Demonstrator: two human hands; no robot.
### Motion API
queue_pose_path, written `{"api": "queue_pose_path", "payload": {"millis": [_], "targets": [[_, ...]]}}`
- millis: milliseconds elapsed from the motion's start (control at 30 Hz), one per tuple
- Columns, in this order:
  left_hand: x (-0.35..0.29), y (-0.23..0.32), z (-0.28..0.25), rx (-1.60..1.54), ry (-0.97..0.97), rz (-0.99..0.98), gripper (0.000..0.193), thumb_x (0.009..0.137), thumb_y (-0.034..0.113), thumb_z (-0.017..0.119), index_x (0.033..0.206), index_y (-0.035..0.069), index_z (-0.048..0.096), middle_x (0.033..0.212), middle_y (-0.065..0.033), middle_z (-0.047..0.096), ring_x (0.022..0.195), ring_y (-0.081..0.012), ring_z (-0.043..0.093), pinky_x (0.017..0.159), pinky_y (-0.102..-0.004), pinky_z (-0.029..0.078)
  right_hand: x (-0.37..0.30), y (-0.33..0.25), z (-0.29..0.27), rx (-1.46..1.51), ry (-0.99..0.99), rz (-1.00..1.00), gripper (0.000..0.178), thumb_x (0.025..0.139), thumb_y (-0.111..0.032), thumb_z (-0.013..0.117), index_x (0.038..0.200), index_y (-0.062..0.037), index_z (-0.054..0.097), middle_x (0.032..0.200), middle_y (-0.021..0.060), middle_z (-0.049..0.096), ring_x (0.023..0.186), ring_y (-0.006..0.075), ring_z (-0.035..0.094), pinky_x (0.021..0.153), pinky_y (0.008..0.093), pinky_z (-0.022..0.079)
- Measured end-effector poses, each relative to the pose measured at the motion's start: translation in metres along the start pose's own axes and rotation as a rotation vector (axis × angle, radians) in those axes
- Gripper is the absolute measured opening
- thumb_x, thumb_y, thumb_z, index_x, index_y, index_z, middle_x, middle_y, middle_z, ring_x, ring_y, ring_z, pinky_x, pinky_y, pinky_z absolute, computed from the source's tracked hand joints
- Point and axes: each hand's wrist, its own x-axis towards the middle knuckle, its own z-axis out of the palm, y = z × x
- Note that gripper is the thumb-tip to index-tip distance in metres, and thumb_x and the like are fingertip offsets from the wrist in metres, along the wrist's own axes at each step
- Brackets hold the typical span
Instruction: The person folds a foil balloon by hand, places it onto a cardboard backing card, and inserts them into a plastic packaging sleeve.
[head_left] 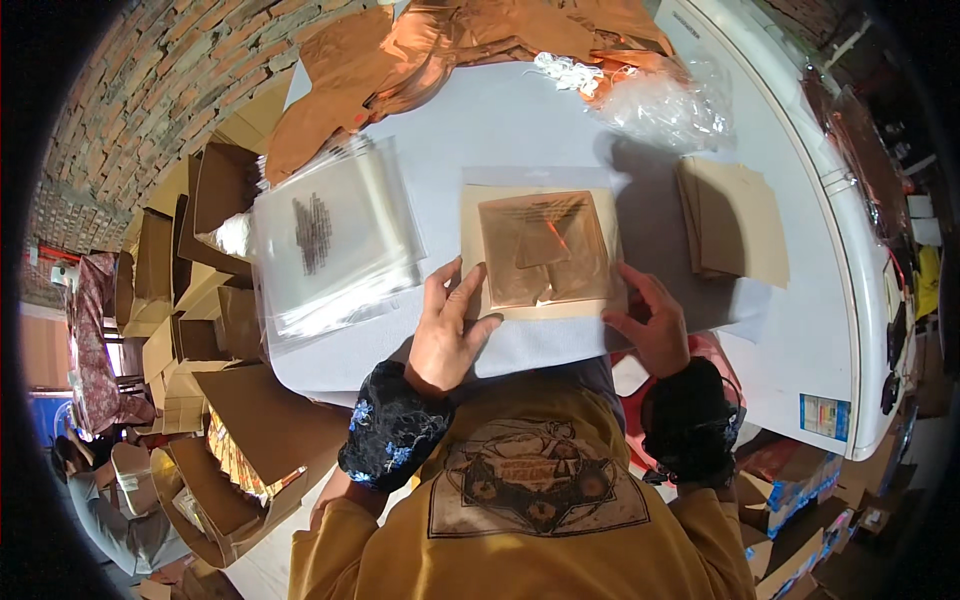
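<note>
A clear plastic bag [480, 176] lies flat in the middle of the white table in front of me. Inside it are a beige card [472, 235] and a folded, shiny orange-brown fabric piece [520, 240]. My left hand [452, 325] holds the bag's lower left edge, its thumb near the bottom corner. On the opposite side my right hand [655, 322] grips the lower right edge between thumb and fingers. To the left is a stack of clear plastic bags [370, 230]. Beige cards [740, 215] are piled at the right.
Orange-brown shiny fabric [390, 70] is heaped along the table's far edge, beside white cords [568, 72] and crumpled clear plastic [670, 110]. Open cardboard boxes [270, 410] stand on the left. A white appliance-like panel [790, 350] borders the right.
</note>
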Motion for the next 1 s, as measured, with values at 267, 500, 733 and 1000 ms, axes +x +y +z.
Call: {"api": "queue_pose_path", "payload": {"millis": [267, 500, 733, 1000], "targets": [[-0.003, 0.001, 0.005, 0.051, 0.150, 0.049, 0.048, 0.087, 0.004, 0.075, 0.131, 0.002, 0.057, 0.122, -0.0163, 0.050, 0.102, -0.0272, 0.060, 0.089, -0.0324, 0.051, 0.000, 0.002, 0.003, -0.050, 0.051, -0.023, 0.063, 0.083, -0.014, 0.080, 0.139, -0.0020, 0.054, 0.116, 0.0099, 0.061, 0.097, 0.0163, 0.064, 0.083, 0.0291, 0.054], [-0.005, -0.003, 0.011, -0.286, 0.060, -0.274, 0.045, 0.093, 0.002, 0.068, 0.133, -0.002, 0.049, 0.124, -0.0129, 0.054, 0.105, -0.0167, 0.058, 0.093, -0.0301, 0.049, 0.000, 0.010, 0.008, 0.020, 0.084, 0.026, 0.059, 0.084, -0.013, 0.079, 0.137, -0.0035, 0.056, 0.115, 0.0090, 0.062, 0.096, 0.0156, 0.065, 0.082, 0.0294, 0.054], [-0.010, 0.008, 0.025, -0.642, 0.162, -0.314, 0.052, 0.091, -0.002, 0.067, 0.137, -0.001, 0.045, 0.091, 0.0013, 0.048, 0.075, -0.0054, 0.044, 0.066, -0.0190, 0.041, -0.008, 0.005, 0.021, -0.024, 0.226, -0.050, 0.045, 0.085, -0.002, 0.074, 0.127, -0.0030, 0.061, 0.094, -0.0011, 0.056, 0.080, 0.0066, 0.053, 0.072, 0.0224, 0.048], [-0.017, 0.013, 0.023, -0.633, 0.035, -0.283, 0.065, 0.092, -0.001, 0.064, 0.150, -0.002, 0.033, 0.134, -0.0143, 0.055, 0.112, -0.0153, 0.059, 0.090, -0.0252, 0.050, -0.022, 0.003, 0.029, -0.104, 0.287, -0.021, 0.040, 0.086, -0.004, 0.073, 0.124, -0.0033, 0.060, 0.092, 0.0007, 0.058, 0.076, 0.0067, 0.054, 0.068, 0.0221, 0.048]]}}
